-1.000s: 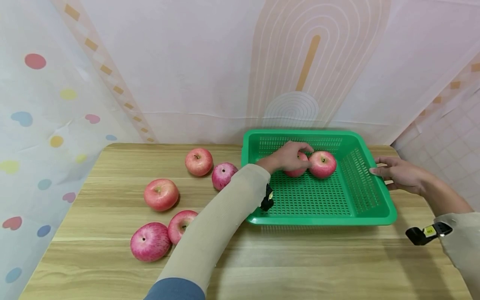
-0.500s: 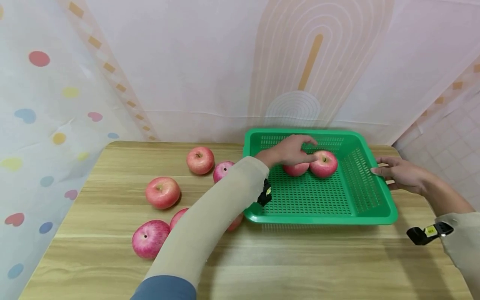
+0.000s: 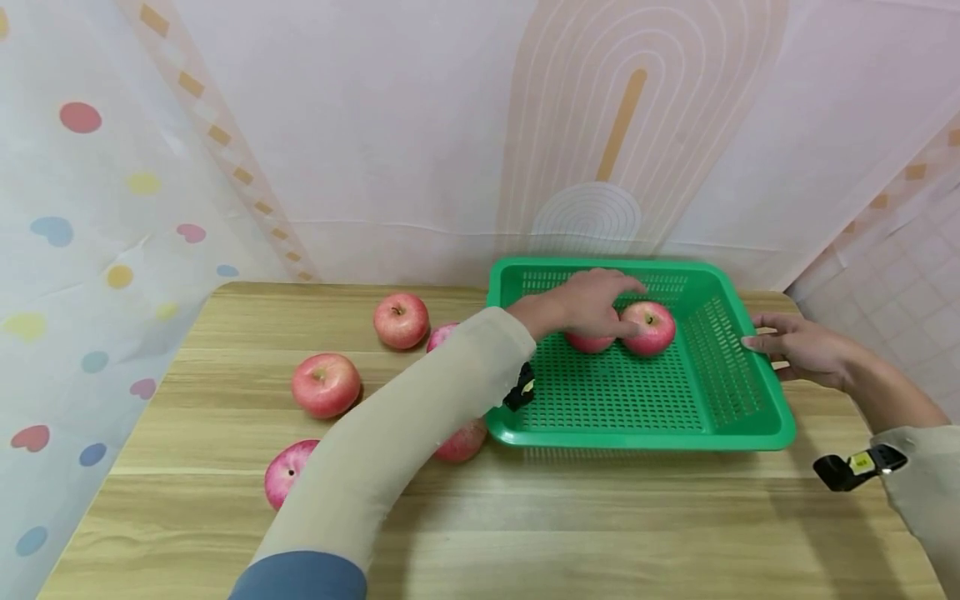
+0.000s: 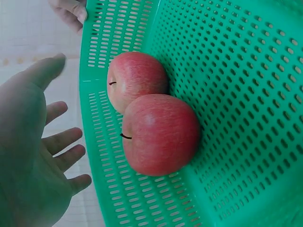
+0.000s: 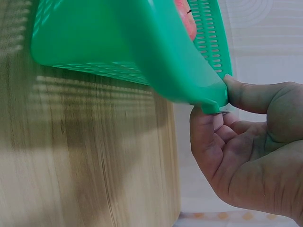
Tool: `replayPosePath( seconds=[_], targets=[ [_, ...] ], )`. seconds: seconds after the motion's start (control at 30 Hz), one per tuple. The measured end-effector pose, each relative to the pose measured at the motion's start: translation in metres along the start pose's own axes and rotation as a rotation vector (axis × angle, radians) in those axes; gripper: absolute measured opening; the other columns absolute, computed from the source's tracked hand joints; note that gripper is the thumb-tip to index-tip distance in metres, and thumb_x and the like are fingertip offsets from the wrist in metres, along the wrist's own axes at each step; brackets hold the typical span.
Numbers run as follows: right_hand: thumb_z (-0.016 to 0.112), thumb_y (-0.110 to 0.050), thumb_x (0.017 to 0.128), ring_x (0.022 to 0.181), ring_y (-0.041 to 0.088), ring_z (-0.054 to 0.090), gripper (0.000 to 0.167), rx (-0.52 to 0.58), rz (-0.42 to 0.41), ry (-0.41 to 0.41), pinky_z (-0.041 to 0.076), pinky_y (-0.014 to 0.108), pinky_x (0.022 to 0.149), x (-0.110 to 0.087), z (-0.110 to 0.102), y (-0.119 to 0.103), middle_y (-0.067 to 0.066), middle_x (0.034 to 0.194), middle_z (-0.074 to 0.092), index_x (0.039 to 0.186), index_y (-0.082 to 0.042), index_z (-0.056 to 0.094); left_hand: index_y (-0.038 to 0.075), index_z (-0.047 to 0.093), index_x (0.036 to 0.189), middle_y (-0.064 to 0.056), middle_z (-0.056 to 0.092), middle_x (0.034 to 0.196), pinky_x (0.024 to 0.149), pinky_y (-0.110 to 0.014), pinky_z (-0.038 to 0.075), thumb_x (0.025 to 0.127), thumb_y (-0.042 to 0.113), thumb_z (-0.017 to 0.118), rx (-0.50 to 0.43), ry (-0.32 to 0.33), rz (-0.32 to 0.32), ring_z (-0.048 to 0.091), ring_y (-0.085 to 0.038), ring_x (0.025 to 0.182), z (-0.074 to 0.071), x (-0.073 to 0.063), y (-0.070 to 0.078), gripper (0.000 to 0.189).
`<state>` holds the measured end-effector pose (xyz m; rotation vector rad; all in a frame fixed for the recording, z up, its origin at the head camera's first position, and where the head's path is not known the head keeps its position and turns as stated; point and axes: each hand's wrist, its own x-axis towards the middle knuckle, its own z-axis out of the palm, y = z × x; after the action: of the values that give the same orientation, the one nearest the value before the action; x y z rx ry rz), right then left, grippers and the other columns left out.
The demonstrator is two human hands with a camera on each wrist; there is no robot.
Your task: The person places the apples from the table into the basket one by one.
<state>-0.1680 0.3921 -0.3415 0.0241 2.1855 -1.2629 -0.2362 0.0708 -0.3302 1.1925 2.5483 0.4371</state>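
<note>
A green perforated plastic basket stands on the wooden table with two red apples side by side in it, one on the left and one on the right. Over them is my left hand, partly covering the left apple in the head view. In the left wrist view that hand has its fingers spread and holds nothing; a gap shows between it and the nearer apple. My right hand grips the basket's right rim, thumb on top and fingers beneath, as the right wrist view shows.
Several apples lie on the table left of the basket, among them one at the back, one farther left and one by the basket's front corner. The left forearm hides others partly. A patterned cloth hangs behind the table.
My left hand has come off the left apple and shifted slightly up and right, its forearm swinging left over the loose apples. The right hand keeps its grip on the rim.
</note>
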Motion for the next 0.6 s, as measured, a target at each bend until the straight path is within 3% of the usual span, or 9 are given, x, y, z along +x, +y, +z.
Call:
replayPosePath(
  seconds=[0.17, 0.33, 0.6],
  targets=[
    [0.04, -0.014, 0.112, 0.094, 0.015, 0.068, 0.049, -0.001, -0.003, 0.0, 0.058, 0.041, 0.082, 0.001, 0.001, -0.001, 0.002, 0.108, 0.063, 0.148, 0.012, 0.02, 0.024, 0.034, 0.159, 0.0, 0.03, 0.165, 0.123, -0.051, 0.016, 0.1, 0.063, 0.048, 0.008, -0.022, -0.035, 0.021, -0.019, 0.153, -0.003, -0.007, 0.0, 0.072],
    [0.039, -0.014, 0.112, 0.094, 0.014, 0.068, 0.05, -0.002, -0.004, -0.002, 0.058, 0.04, 0.083, 0.001, 0.001, -0.001, 0.002, 0.108, 0.063, 0.149, 0.012, 0.019, 0.027, 0.026, 0.163, -0.005, 0.015, 0.17, 0.123, -0.058, 0.003, 0.1, 0.067, 0.044, 0.007, -0.048, -0.068, 0.007, -0.025, 0.156, -0.006, -0.015, -0.002, 0.077],
    [0.041, -0.014, 0.111, 0.093, 0.015, 0.068, 0.05, 0.004, -0.008, -0.003, 0.059, 0.04, 0.082, 0.002, 0.0, 0.0, 0.002, 0.107, 0.064, 0.148, 0.013, 0.02, 0.025, 0.024, 0.163, -0.007, 0.009, 0.171, 0.121, -0.063, -0.002, 0.099, 0.069, 0.043, 0.035, -0.079, -0.064, 0.001, -0.028, 0.157, -0.012, -0.031, -0.006, 0.08]
  ],
)
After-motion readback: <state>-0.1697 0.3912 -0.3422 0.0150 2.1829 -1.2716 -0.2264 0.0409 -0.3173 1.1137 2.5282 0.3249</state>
